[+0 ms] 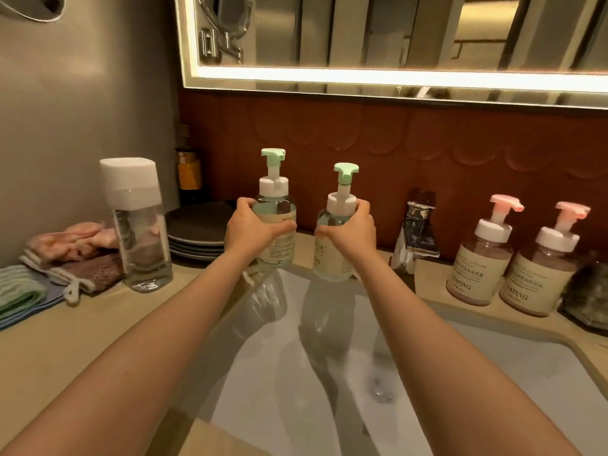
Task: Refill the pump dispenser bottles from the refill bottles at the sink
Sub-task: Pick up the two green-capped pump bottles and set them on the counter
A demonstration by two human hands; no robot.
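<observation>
Head cam: beige counter (49, 350) w/ white sink (493, 373), lit mirror (394, 31); left hand (251, 230), right hand (353, 230) grip green-pump bottles (279, 205) (329, 261).

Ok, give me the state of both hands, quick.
Left hand: grips the left clear plastic bottle with a green pump.
Right hand: grips the right clear plastic bottle with a green pump.

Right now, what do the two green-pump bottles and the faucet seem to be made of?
The left green-pump bottle and the right green-pump bottle: clear glossy walls with liquid showing through, probably plastic, possibly glass. The faucet: polished chrome-look metal, judging by its mirror-like reflections.
</observation>
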